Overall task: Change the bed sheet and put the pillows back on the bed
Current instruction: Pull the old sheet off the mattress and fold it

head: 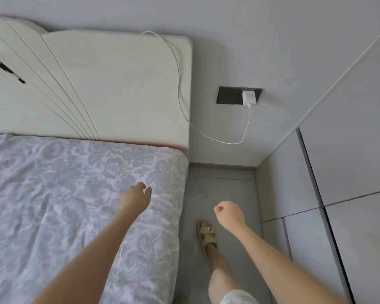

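You are holding your left hand (136, 197) over the patterned bed sheet (53, 205), which is lying spread beneath it, fingers loosely curled and gripping nothing. To its right, your right hand (228, 212) is hanging over the floor (228, 183), balled into an empty fist

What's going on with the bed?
A person stands beside the bed. The left hand reaches over the grey flowery sheet near the corner by the headboard, fingers loosely curled, gripping nothing. The right hand is an empty fist above the floor. The sheet is spread but wrinkled, and no pillows are in view.
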### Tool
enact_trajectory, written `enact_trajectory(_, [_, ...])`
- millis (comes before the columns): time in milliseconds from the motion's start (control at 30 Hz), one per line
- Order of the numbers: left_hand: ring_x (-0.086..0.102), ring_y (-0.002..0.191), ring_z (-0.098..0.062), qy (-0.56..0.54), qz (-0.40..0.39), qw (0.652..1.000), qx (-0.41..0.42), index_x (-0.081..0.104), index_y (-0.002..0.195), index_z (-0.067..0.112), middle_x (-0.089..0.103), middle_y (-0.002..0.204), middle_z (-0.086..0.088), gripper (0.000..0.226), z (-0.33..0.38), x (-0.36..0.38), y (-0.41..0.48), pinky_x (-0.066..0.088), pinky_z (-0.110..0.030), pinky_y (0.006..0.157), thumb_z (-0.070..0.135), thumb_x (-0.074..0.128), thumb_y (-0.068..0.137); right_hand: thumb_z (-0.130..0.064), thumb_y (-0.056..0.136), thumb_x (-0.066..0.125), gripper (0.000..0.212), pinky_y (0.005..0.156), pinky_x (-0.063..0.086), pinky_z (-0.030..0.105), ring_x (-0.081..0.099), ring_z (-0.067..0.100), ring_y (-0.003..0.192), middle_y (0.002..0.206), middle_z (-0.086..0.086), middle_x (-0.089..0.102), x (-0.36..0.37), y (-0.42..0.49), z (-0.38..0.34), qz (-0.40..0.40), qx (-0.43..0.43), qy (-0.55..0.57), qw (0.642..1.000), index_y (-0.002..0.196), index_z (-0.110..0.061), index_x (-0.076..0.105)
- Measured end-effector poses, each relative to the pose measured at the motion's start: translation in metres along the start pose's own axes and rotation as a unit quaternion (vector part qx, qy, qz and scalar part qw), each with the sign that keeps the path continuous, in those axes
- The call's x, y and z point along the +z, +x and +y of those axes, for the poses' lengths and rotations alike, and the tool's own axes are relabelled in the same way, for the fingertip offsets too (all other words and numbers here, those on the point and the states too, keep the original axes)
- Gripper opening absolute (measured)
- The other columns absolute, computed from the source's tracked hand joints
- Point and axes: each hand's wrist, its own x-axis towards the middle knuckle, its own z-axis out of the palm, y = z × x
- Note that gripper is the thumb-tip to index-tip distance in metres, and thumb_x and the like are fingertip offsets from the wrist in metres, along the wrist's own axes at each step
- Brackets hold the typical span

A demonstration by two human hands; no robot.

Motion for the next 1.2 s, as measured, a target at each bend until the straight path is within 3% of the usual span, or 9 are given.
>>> enact_trajectory(267, [0.052, 0.118, -0.012, -0.065, -0.004, 0.994, 0.085, 0.061, 0.121, 0.019, 0.061, 0.124, 0.007, 0.029, 0.056, 0.032, 0.099, 0.038, -0.022, 0.096, 0.03, 0.049, 0.097, -0.036, 0.098, 0.04, 0.032, 0.053, 0.03, 0.024, 0.045, 0.011, 0.064, 0.069, -0.006, 0.046, 0.009, 0.17, -0.034, -0.095, 0.032, 0.066, 0.993, 0.07, -0.022, 0.042])
enact_trajectory(367, [0.046, 0.125, -0.015, -0.034, 0.0, 0.998, 0.044, 0.054, 0.13, 0.019, 0.054, 0.134, 0.005, 0.037, 0.055, 0.041, 0.145, 0.037, -0.027, 0.1, 0.034, 0.047, 0.097, -0.041, 0.097, 0.042, 0.032, 0.057, 0.03, 0.023, 0.044, 0.009, 0.065, 0.073, -0.01, 0.044, 0.031, 0.227, -0.056, -0.125, 0.049, 0.127, 0.983, 0.069, -0.025, 0.041])
enact_trajectory(433, [0.042, 0.13, -0.018, -0.017, -0.023, 1.0, -0.001, 0.047, 0.137, 0.018, 0.047, 0.142, 0.002, 0.044, 0.047, 0.051, 0.166, 0.036, -0.031, 0.102, 0.038, 0.044, 0.098, -0.045, 0.096, 0.046, 0.025, 0.075, 0.04, 0.026, 0.055, 0.013, 0.092, 0.099, -0.005, 0.054, 0.05, 0.254, -0.069, -0.179, 0.077, 0.187, 0.963, 0.098, -0.023, 0.056])
enact_trajectory(533, [0.024, 0.142, -0.02, 0.009, -0.088, 0.996, -0.03, 0.032, 0.146, 0.021, 0.03, 0.153, 0.003, 0.053, 0.028, 0.073, 0.189, 0.029, -0.035, 0.112, 0.043, 0.039, 0.098, -0.05, 0.09, 0.054, 0.069, 0.102, 0.038, 0.035, 0.045, 0.027, 0.128, 0.141, 0.007, 0.045, 0.085, 0.284, -0.08, -0.221, 0.126, 0.223, 0.941, 0.142, -0.008, 0.037])
enact_trajectory(633, [0.001, 0.147, -0.019, 0.024, -0.15, 0.988, -0.007, 0.016, 0.15, 0.028, 0.008, 0.158, 0.011, 0.058, 0.008, 0.098, 0.2, 0.025, -0.037, 0.114, 0.045, 0.037, 0.098, -0.043, 0.089, 0.058, 0.049, 0.093, 0.048, 0.037, 0.059, 0.026, 0.107, 0.121, 0.007, 0.061, 0.124, 0.301, -0.081, -0.24, 0.162, 0.29, 0.912, 0.123, -0.007, 0.058])
enact_trajectory(767, [-0.01, 0.146, -0.017, 0.038, -0.148, 0.988, 0.022, 0.003, 0.151, 0.031, -0.004, 0.158, 0.015, 0.064, -0.005, 0.116, 0.2, 0.032, -0.036, 0.109, 0.044, 0.037, 0.098, -0.027, 0.096, 0.05, 0.04, 0.06, 0.038, 0.031, 0.052, 0.024, 0.068, 0.061, 0.002, 0.051, 0.145, 0.295, -0.088, -0.109, 0.135, 0.263, 0.949, 0.057, -0.016, 0.049])
enact_trajectory(933, [-0.002, 0.146, -0.014, -0.037, -0.137, 0.99, 0.014, 0.016, 0.15, 0.033, 0.008, 0.158, 0.015, 0.059, 0.007, 0.096, 0.191, 0.03, -0.036, 0.109, 0.045, 0.04, 0.097, -0.018, 0.097, 0.046, 0.048, 0.048, 0.018, 0.027, 0.027, 0.012, 0.049, 0.051, -0.003, 0.032, 0.115, 0.254, -0.086, 0.108, 0.077, 0.215, 0.968, 0.053, -0.017, 0.027])
enact_trajectory(1100, [0.035, 0.133, -0.006, -0.183, -0.167, 0.969, 0.019, 0.026, 0.146, 0.04, 0.035, 0.149, 0.014, 0.064, 0.019, 0.042, 0.172, 0.03, -0.024, 0.104, 0.056, 0.046, 0.088, -0.012, 0.095, 0.05, 0.053, 0.047, 0.015, 0.024, 0.02, 0.009, 0.048, 0.048, -0.006, 0.025, 0.078, 0.214, -0.116, 0.18, 0.006, 0.281, 0.942, 0.052, -0.02, 0.021])
enact_trajectory(1200, [0.044, 0.128, -0.003, -0.274, -0.176, 0.945, 0.019, 0.032, 0.141, 0.043, 0.046, 0.139, 0.018, 0.067, 0.028, 0.016, 0.157, 0.034, -0.038, 0.111, 0.064, 0.047, 0.079, -0.01, 0.093, 0.053, 0.055, 0.048, 0.015, 0.024, 0.018, 0.007, 0.046, 0.046, -0.008, 0.023, 0.062, 0.197, -0.14, 0.211, -0.034, 0.304, 0.928, 0.052, -0.022, 0.019])
